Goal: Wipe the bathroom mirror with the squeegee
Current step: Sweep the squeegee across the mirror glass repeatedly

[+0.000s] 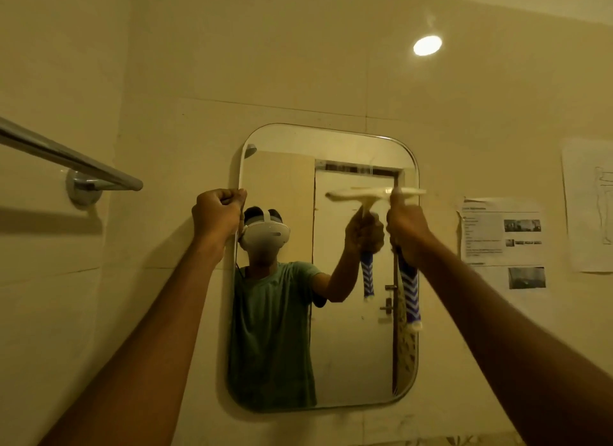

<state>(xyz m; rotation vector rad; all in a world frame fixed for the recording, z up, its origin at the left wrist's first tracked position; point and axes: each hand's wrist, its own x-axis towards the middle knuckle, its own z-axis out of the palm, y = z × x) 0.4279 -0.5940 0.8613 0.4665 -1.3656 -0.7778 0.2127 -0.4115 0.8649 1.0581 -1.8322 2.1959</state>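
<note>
Head view, squeegee [409,286], blue-white chevron handle

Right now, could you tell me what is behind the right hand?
The mirror and the squeegee, blade showing above the right hand, handle below; its gripped middle is covered.

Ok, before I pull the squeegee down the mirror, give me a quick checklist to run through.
1. Right hand grips the squeegee by its handle: ok.
2. Left hand holds the mirror by its left edge to steady it: ok.
3. Blade roughly level: ok.
4. Blade pressed flat on the glass: cannot tell, it is blurred.
5. Blade starting at the top rim: not ok, it sits well below the rim, near the right edge.
</note>
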